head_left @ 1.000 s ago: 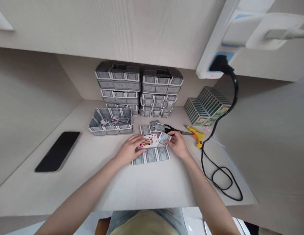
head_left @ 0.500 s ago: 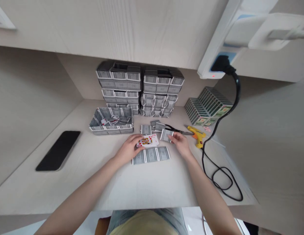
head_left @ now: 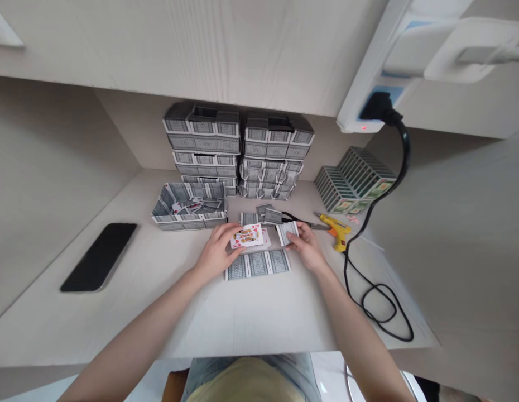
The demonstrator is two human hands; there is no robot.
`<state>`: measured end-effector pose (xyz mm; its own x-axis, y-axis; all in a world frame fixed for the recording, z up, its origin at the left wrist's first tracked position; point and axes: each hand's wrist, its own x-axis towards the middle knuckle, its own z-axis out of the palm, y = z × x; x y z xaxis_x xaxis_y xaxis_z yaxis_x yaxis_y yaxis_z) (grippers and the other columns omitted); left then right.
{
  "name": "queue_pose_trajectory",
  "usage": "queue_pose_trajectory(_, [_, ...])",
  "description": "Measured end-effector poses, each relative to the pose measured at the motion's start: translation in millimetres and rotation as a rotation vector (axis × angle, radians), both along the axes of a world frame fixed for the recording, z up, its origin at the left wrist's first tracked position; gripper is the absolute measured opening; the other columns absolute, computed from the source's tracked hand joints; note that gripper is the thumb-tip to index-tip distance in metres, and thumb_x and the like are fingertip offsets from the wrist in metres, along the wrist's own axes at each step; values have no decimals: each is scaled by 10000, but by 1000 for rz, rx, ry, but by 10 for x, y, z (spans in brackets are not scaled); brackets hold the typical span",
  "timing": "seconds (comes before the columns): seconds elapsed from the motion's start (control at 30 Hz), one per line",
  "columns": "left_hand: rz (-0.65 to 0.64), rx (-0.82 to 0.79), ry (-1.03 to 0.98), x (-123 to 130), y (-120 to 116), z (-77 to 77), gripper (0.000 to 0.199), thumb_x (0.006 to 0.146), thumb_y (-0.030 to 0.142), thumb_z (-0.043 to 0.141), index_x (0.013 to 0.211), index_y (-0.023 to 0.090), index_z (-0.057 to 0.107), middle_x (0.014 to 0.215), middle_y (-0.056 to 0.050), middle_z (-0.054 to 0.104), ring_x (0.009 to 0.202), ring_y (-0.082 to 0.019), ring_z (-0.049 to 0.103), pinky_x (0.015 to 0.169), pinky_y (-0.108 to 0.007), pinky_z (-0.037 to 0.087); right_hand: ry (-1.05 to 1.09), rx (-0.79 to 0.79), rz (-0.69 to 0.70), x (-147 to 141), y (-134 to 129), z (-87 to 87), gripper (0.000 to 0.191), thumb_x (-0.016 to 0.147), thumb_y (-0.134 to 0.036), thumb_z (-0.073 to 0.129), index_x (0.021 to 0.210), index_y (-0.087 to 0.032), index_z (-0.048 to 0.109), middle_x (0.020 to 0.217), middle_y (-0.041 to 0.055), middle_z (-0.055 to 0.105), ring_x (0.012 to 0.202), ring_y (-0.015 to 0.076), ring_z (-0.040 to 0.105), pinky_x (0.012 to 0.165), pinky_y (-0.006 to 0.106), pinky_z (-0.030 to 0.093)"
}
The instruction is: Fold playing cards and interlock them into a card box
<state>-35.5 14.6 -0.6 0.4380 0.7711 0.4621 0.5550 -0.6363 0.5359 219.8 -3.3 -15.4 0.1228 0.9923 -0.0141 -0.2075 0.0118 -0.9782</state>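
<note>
My left hand (head_left: pixel 216 250) is closed on a face-up playing card (head_left: pixel 246 235), a king of hearts, gripped at its left end with the thumb below and fingers above. Part of another white card (head_left: pixel 266 239) shows at its right side. Between the thumb and fingers of my right hand (head_left: pixel 308 245) is a grey patterned playing card (head_left: pixel 287 232), back side up, with a white strip along its left edge. Just below both hands, a row of three card-back panels (head_left: pixel 258 264) lies flat on the desk.
Behind the hands lie small folded card pieces (head_left: pixel 273 215) and black-handled scissors (head_left: pixel 299 219). A card-made tray (head_left: pixel 190 224) holds loose pieces. Card boxes (head_left: pixel 268 151) are stacked at the back. At right are a yellow glue gun (head_left: pixel 337 231) and black cable (head_left: pixel 370 290); a phone (head_left: pixel 99 258) lies left.
My left hand has drawn the king card slightly left and up, uncovering part of the other card. My right hand has tilted its card and shifted slightly right.
</note>
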Motion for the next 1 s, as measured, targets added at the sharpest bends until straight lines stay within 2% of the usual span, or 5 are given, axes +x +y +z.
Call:
queue_pose_trajectory(0.1, [-7,33,-15,-4,2,3,385,784,272,554,1157,227,469,1172,-60,495,1095,-203,444,956,-378,371,-38,-30,44,-18,-4,12,358,574,-302,744,869,-208,564,790,-8,623,624,129,558,520,238,456])
queue_pose_trajectory(0.23, [-25,42,-31,-11,0,1,382,784,275,557,1155,227,477,1195,-63,497,1107,-206,448,962,-390,371,-87,-71,101,-40,-22,40,322,558,-307,758,812,-171,615,811,16,664,701,156,593,660,283,462])
queue_pose_trajectory(0.47, [-62,66,-51,0,-9,-26,385,776,281,573,1148,225,491,1195,-73,519,1114,-211,468,954,-412,390,-18,-101,270,-77,-64,49,278,715,-416,622,812,-163,561,597,-16,611,480,121,564,413,222,424])
queue_pose_trajectory(0.67, [-95,97,-63,31,-34,-16,367,768,271,589,1123,223,508,1174,-69,538,1109,-203,477,947,-403,403,43,-98,346,-154,-51,-26,258,764,-387,592,839,-154,511,594,-14,618,459,113,597,425,214,491])
queue_pose_trajectory(1.0, [-105,95,-79,57,-55,-15,359,759,266,600,1106,219,519,1144,-67,547,1085,-203,487,931,-402,411,146,-108,378,-186,-57,-17,209,785,-333,591,866,-158,512,644,5,641,493,127,630,446,227,528])
